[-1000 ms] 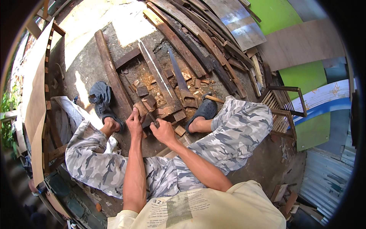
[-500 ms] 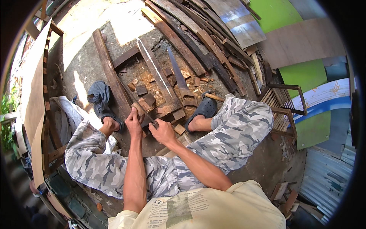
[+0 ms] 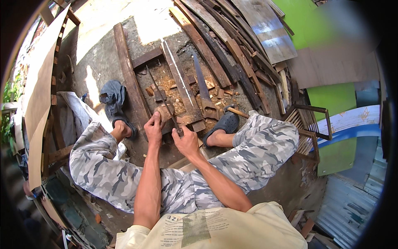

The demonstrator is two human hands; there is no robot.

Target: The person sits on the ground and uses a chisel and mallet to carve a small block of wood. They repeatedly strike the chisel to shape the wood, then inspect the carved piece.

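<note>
My left hand (image 3: 154, 128) is closed on a small brown wood block (image 3: 166, 112) held low over the floor between my feet. My right hand (image 3: 186, 141) grips the dark handle of a long, thin metal file-like tool (image 3: 158, 88). Its shaft slants away to the far left, across the block, with the tip near a dark crosswise board (image 3: 146, 57). Whether it is a file or a narrow blade, I cannot tell for sure. Just beyond my hands lies a plank (image 3: 178, 76) with a white stripe. A handsaw (image 3: 200, 79) rests on the floor to its right.
Offcuts and sawdust (image 3: 195, 85) litter the floor around the plank. A long beam (image 3: 129, 70) lies to the left, and stacked boards (image 3: 232, 45) lie at the far right. A wooden handle (image 3: 238, 111) sticks out by my right shoe (image 3: 224, 126). A slatted wooden frame (image 3: 309, 124) stands at the right.
The long tool has slid away from me across the block, so more of its shaft now shows. My right hand has followed slightly to the right; the whole view has shifted a little.
</note>
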